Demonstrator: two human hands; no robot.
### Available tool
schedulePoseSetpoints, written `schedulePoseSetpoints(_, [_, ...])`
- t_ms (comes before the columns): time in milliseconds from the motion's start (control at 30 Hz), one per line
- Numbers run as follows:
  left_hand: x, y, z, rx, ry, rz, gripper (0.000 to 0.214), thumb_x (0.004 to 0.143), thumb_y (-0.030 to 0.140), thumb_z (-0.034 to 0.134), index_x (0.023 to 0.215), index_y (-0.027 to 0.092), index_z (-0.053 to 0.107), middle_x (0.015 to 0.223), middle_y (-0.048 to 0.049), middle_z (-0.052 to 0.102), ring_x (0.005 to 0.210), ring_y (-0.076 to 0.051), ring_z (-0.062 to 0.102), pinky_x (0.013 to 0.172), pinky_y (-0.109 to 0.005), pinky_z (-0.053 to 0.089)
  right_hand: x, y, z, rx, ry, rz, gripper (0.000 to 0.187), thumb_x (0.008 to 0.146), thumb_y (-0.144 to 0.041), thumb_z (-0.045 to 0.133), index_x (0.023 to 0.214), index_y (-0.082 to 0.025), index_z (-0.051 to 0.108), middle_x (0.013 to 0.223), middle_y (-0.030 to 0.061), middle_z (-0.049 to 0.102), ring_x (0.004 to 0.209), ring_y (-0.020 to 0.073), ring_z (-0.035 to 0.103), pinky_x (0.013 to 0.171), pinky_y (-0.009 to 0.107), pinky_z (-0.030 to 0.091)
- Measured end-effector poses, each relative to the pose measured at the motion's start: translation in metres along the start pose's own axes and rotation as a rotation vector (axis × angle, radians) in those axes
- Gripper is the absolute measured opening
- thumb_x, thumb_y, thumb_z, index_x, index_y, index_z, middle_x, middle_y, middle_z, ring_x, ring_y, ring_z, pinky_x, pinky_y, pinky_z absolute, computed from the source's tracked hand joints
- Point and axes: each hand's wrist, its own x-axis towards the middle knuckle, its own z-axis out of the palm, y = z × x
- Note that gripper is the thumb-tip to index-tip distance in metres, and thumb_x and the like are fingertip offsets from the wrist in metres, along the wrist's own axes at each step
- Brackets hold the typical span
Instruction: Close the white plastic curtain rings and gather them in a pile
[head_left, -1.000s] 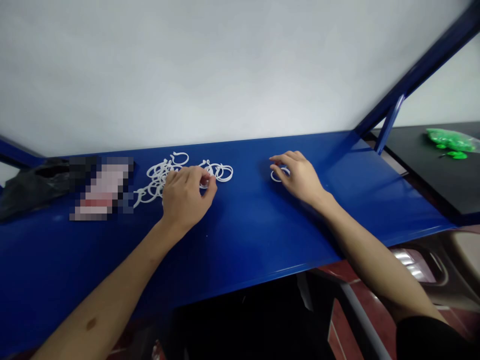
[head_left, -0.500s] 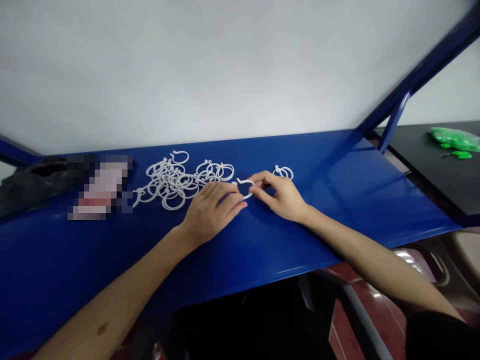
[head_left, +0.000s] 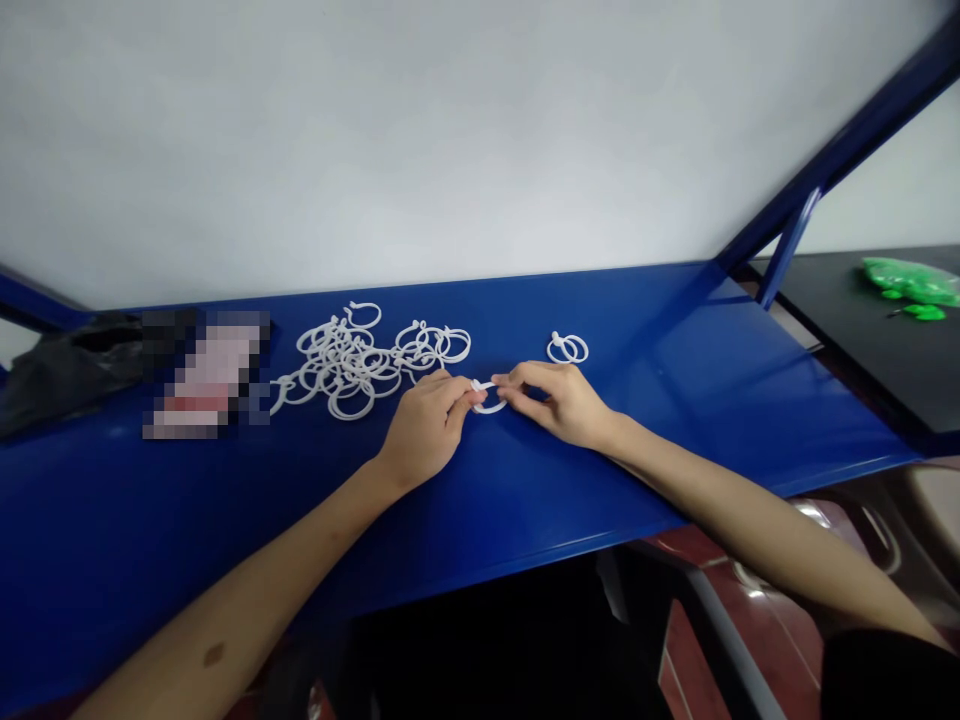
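Note:
A small white plastic ring (head_left: 488, 397) is pinched between both hands over the blue shelf (head_left: 675, 400). My left hand (head_left: 424, 425) grips its left side with curled fingers. My right hand (head_left: 559, 402) grips its right side between thumb and forefinger. Just left of my hands lies a loose heap of several white rings (head_left: 360, 360), some open at a gap. A pair of closed white rings (head_left: 568, 348) rests on the shelf just behind my right hand.
A blurred pink and black patch (head_left: 206, 375) and a black bag (head_left: 60, 365) lie at the shelf's left end. A blue slanted strut (head_left: 832, 160) rises at the right. Green plastic pieces (head_left: 909, 285) sit on a black surface (head_left: 862, 340) beyond it.
My left hand took a ring out of the heap and carried it right. My right hand left the pair of rings on the shelf and came left, meeting the left hand on one ring.

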Motion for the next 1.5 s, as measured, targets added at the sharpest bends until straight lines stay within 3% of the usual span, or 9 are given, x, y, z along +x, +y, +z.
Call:
schedulePoseSetpoints(133, [-0.004, -0.003, 0.004, 0.016, 0.011, 0.000, 0.030, 0.100, 0.022, 0.051, 0.072, 0.019, 0.063, 0.068, 0.0000, 0.064, 0.067, -0.014, 0.060, 0.065, -0.029, 0.047, -0.004, 0.002, 0.001, -0.039, -0.064, -0.091, 0.019, 0.105, -0.028, 0.048, 0.099, -0.019, 0.064, 0.095, 0.0074, 0.073, 0.085, 0.0173, 0.067, 0.076, 0.033, 0.056])
schedulePoseSetpoints(300, [0.000, -0.007, 0.003, 0.064, 0.006, 0.055, 0.028, 0.101, 0.026, 0.050, 0.078, 0.019, 0.064, 0.072, -0.0010, 0.067, 0.070, -0.016, 0.060, 0.068, -0.030, 0.048, -0.001, -0.002, 0.000, -0.081, -0.053, -0.056, 0.021, 0.105, -0.028, 0.046, 0.112, -0.021, 0.065, 0.106, 0.0087, 0.072, 0.094, 0.0194, 0.067, 0.083, 0.037, 0.057])
schedulePoseSetpoints(433, [0.005, -0.010, -0.004, 0.261, 0.018, 0.104, 0.021, 0.099, 0.037, 0.056, 0.094, 0.020, 0.066, 0.084, -0.0035, 0.072, 0.084, -0.021, 0.062, 0.081, -0.037, 0.049, 0.009, 0.005, -0.024, -0.190, 0.106, -0.008, 0.024, 0.104, -0.026, 0.047, 0.110, -0.023, 0.070, 0.107, 0.0082, 0.068, 0.096, 0.0200, 0.065, 0.083, 0.037, 0.055])
schedulePoseSetpoints(567, [0.005, -0.022, -0.014, 0.551, 0.016, 0.079, 0.026, 0.094, 0.042, 0.060, 0.099, 0.017, 0.067, 0.093, -0.0106, 0.066, 0.092, -0.028, 0.058, 0.079, -0.041, 0.047, 0.009, 0.039, -0.061, -0.339, 0.331, 0.220, 0.019, 0.096, -0.025, 0.057, 0.102, -0.022, 0.075, 0.097, 0.0071, 0.066, 0.084, 0.0192, 0.062, 0.078, 0.037, 0.053])
schedulePoseSetpoints(733, [0.003, -0.041, -0.018, 0.575, 0.008, 0.073, 0.020, 0.094, 0.036, 0.058, 0.084, 0.020, 0.064, 0.085, -0.0088, 0.060, 0.087, -0.027, 0.053, 0.075, -0.040, 0.043, -0.001, 0.080, -0.086, -0.318, 0.234, 0.448, 0.009, 0.085, -0.020, 0.067, 0.090, -0.019, 0.074, 0.092, 0.0047, 0.074, 0.081, 0.0189, 0.066, 0.081, 0.038, 0.053])
schedulePoseSetpoints(867, [0.005, -0.042, -0.020, 0.592, 0.025, 0.118, 0.017, 0.094, 0.029, 0.056, 0.080, 0.021, 0.061, 0.083, -0.0086, 0.061, 0.085, -0.027, 0.052, 0.073, -0.040, 0.040, -0.003, 0.088, -0.085, -0.282, 0.147, 0.474, 0.008, 0.084, -0.022, 0.067, 0.088, -0.020, 0.074, 0.093, 0.0041, 0.075, 0.082, 0.0183, 0.068, 0.080, 0.036, 0.053])
schedulePoseSetpoints(1233, [0.011, -0.024, -0.027, 0.536, 0.254, 0.116, 0.015, 0.093, 0.026, 0.057, 0.079, 0.024, 0.052, 0.067, 0.0001, 0.057, 0.070, -0.021, 0.050, 0.072, -0.037, 0.035, -0.001, 0.083, -0.084, -0.365, 0.157, 0.414, 0.016, 0.087, -0.020, 0.063, 0.098, -0.019, 0.074, 0.102, 0.0072, 0.074, 0.088, 0.0207, 0.068, 0.083, 0.039, 0.054])
schedulePoseSetpoints(1400, [0.010, -0.015, -0.026, 0.442, 0.177, 0.219, 0.009, 0.094, 0.026, 0.061, 0.086, 0.023, 0.059, 0.078, -0.0013, 0.065, 0.079, -0.022, 0.055, 0.075, -0.037, 0.036, 0.007, 0.046, -0.071, -0.401, 0.358, 0.278, 0.018, 0.096, -0.029, 0.057, 0.101, -0.020, 0.072, 0.096, 0.0074, 0.073, 0.091, 0.0221, 0.066, 0.083, 0.040, 0.053])
schedulePoseSetpoints(1500, [0.008, -0.009, -0.023, 0.415, 0.116, 0.327, 0.003, 0.094, 0.024, 0.063, 0.091, 0.024, 0.064, 0.084, -0.0020, 0.067, 0.084, -0.022, 0.057, 0.077, -0.037, 0.039, 0.010, 0.016, -0.044, -0.179, 0.249, 0.229, 0.021, 0.097, -0.038, 0.060, 0.104, -0.021, 0.070, 0.101, 0.0061, 0.074, 0.088, 0.0199, 0.068, 0.080, 0.036, 0.054])
